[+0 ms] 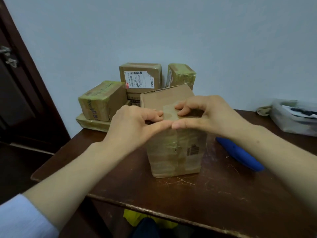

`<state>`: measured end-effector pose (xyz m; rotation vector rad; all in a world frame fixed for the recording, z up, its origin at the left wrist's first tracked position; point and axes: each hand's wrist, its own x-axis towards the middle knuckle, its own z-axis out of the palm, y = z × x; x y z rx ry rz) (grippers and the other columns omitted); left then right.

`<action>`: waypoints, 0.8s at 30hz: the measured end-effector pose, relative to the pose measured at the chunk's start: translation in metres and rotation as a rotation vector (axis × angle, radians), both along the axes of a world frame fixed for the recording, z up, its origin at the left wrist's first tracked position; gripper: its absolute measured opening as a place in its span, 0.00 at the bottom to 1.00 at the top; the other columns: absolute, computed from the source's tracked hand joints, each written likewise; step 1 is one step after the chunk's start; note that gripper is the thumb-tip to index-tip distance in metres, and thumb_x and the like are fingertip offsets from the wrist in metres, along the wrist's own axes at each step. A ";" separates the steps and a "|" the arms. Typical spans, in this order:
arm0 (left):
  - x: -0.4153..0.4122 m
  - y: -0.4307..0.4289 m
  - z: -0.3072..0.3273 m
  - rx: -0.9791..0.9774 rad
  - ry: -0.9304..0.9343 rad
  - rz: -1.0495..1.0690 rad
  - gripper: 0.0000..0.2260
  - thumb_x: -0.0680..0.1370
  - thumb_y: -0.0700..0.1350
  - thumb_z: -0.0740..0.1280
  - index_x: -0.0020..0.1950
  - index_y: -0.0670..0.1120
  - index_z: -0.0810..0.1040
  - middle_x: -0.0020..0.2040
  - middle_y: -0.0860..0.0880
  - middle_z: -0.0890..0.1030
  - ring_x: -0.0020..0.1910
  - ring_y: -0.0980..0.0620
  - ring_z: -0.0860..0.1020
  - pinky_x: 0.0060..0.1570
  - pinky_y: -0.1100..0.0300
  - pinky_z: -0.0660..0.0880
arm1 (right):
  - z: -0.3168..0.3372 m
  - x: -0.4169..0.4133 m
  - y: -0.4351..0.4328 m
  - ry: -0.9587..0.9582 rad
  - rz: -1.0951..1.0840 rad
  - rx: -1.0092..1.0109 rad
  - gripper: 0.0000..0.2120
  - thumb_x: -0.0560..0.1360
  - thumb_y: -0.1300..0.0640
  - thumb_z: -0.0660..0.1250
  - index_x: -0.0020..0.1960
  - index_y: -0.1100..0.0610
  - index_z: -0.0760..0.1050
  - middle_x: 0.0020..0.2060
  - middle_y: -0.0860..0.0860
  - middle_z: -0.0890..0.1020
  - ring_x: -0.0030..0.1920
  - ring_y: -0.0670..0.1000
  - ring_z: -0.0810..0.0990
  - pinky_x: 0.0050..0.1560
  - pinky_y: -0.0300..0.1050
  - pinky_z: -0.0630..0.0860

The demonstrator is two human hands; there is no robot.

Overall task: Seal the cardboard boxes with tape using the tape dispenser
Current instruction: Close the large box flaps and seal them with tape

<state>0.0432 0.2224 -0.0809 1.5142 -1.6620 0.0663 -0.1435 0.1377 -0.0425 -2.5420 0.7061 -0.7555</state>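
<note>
Both hands are on the cardboard box (173,152), which stands upright in the middle of the tabletop (214,194). The left grip (137,124) comes in from the left and the right grip (211,115) from the right, and they meet at the box's near top edge. Each grip is curled and pinching that edge. The bent fingers (158,114) press down on the tape strip (169,112) across the top, and the two thumbs (163,125) lie tip to tip along the edge. The tape runs on over the edge and down the near face, glossy and wrinkled over the seam. The far flap of the box sits slightly lifted.

On the tabletop just right of the box lies a blue handle (240,155) (likely the dispenser, though the right forearm hides most of it). Neither grip touches it.

At the far left corner there's a cluster of parcels. A labelled box (140,78) stands against the wall, a taped box (181,76) stands upright to its right, and another taped box (101,100) rests tilted on a flat parcel (92,123). At the far right sits a clear plastic container (295,117). A dark door (17,83) fills the left side, and something yellow (137,217) shows under the near edge of the tabletop.
</note>
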 end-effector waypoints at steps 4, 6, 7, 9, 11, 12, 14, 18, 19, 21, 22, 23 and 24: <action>0.027 0.000 0.008 0.095 -0.036 -0.290 0.19 0.71 0.57 0.71 0.55 0.47 0.83 0.54 0.52 0.83 0.57 0.61 0.79 0.61 0.57 0.75 | 0.009 -0.014 -0.018 0.107 0.103 0.041 0.18 0.65 0.46 0.70 0.51 0.52 0.83 0.57 0.44 0.81 0.59 0.35 0.75 0.63 0.31 0.69; 0.034 0.008 0.005 0.152 0.102 -0.354 0.18 0.70 0.51 0.76 0.56 0.45 0.82 0.56 0.51 0.83 0.59 0.60 0.78 0.63 0.60 0.72 | 0.009 -0.026 -0.022 0.025 0.150 0.252 0.12 0.68 0.57 0.73 0.51 0.56 0.82 0.56 0.44 0.81 0.59 0.36 0.76 0.59 0.27 0.69; 0.033 0.010 0.000 0.132 0.146 -0.352 0.17 0.69 0.50 0.76 0.56 0.45 0.82 0.56 0.52 0.83 0.59 0.59 0.78 0.64 0.60 0.72 | 0.004 -0.030 -0.021 -0.080 0.160 0.361 0.10 0.68 0.62 0.74 0.50 0.58 0.82 0.56 0.44 0.82 0.58 0.36 0.77 0.57 0.27 0.70; 0.023 0.010 -0.014 0.000 0.134 -0.253 0.18 0.67 0.55 0.75 0.53 0.49 0.83 0.57 0.53 0.82 0.60 0.58 0.78 0.63 0.58 0.73 | -0.015 -0.031 -0.017 -0.270 0.129 0.399 0.12 0.66 0.58 0.77 0.49 0.54 0.82 0.59 0.42 0.80 0.59 0.36 0.76 0.55 0.28 0.71; 0.009 0.006 -0.021 -0.085 0.155 -0.148 0.19 0.64 0.61 0.74 0.49 0.51 0.82 0.57 0.53 0.81 0.59 0.59 0.78 0.60 0.57 0.75 | -0.032 -0.026 -0.012 -0.349 0.030 0.272 0.19 0.60 0.51 0.77 0.50 0.48 0.81 0.62 0.42 0.77 0.63 0.35 0.72 0.57 0.27 0.69; 0.005 0.004 -0.023 -0.115 0.163 -0.137 0.20 0.65 0.62 0.73 0.49 0.50 0.82 0.56 0.52 0.81 0.59 0.59 0.79 0.60 0.55 0.76 | -0.034 -0.023 -0.010 -0.372 0.007 0.241 0.20 0.59 0.51 0.76 0.51 0.48 0.81 0.62 0.44 0.76 0.65 0.36 0.71 0.58 0.26 0.68; 0.003 0.003 -0.026 -0.119 0.182 -0.191 0.22 0.69 0.60 0.72 0.55 0.46 0.81 0.61 0.50 0.80 0.63 0.58 0.76 0.63 0.54 0.74 | -0.034 -0.026 -0.012 -0.414 0.040 0.316 0.25 0.60 0.55 0.75 0.57 0.51 0.79 0.64 0.45 0.75 0.66 0.37 0.69 0.61 0.28 0.68; 0.003 0.018 -0.039 0.119 0.547 -0.112 0.45 0.64 0.59 0.77 0.75 0.53 0.60 0.77 0.58 0.56 0.75 0.63 0.57 0.68 0.61 0.66 | -0.062 -0.043 -0.022 -0.392 -0.029 0.724 0.54 0.54 0.56 0.83 0.75 0.52 0.61 0.70 0.42 0.68 0.70 0.41 0.67 0.68 0.46 0.69; 0.001 0.019 -0.046 0.251 0.611 -0.064 0.50 0.60 0.63 0.78 0.76 0.54 0.59 0.77 0.57 0.57 0.75 0.61 0.58 0.69 0.59 0.64 | -0.075 -0.043 -0.018 -0.234 -0.081 0.736 0.57 0.52 0.51 0.84 0.75 0.51 0.59 0.70 0.44 0.69 0.70 0.44 0.68 0.69 0.51 0.68; -0.009 0.019 -0.061 0.389 0.667 -0.112 0.40 0.61 0.58 0.79 0.70 0.53 0.68 0.69 0.55 0.73 0.69 0.56 0.70 0.67 0.58 0.69 | -0.095 -0.042 -0.005 -0.028 -0.140 0.735 0.50 0.55 0.48 0.82 0.73 0.51 0.64 0.65 0.45 0.76 0.66 0.47 0.73 0.68 0.51 0.70; -0.015 0.018 -0.066 0.375 0.653 -0.124 0.32 0.64 0.51 0.79 0.65 0.55 0.71 0.63 0.57 0.77 0.65 0.56 0.74 0.64 0.59 0.72 | -0.100 -0.043 -0.001 -0.066 -0.180 0.713 0.41 0.60 0.52 0.81 0.70 0.52 0.69 0.60 0.45 0.79 0.62 0.45 0.76 0.64 0.47 0.73; -0.021 0.018 -0.065 0.329 0.625 -0.131 0.28 0.67 0.45 0.78 0.63 0.57 0.72 0.59 0.59 0.79 0.63 0.57 0.75 0.61 0.61 0.73 | -0.099 -0.046 0.004 -0.159 -0.205 0.684 0.33 0.63 0.54 0.79 0.66 0.53 0.73 0.55 0.43 0.82 0.57 0.43 0.79 0.60 0.43 0.76; -0.027 0.018 -0.060 0.279 0.599 -0.128 0.29 0.68 0.42 0.78 0.65 0.57 0.71 0.59 0.61 0.78 0.62 0.61 0.75 0.60 0.64 0.73 | -0.094 -0.051 0.010 -0.262 -0.220 0.662 0.26 0.64 0.54 0.78 0.61 0.53 0.77 0.51 0.43 0.84 0.53 0.42 0.81 0.56 0.40 0.78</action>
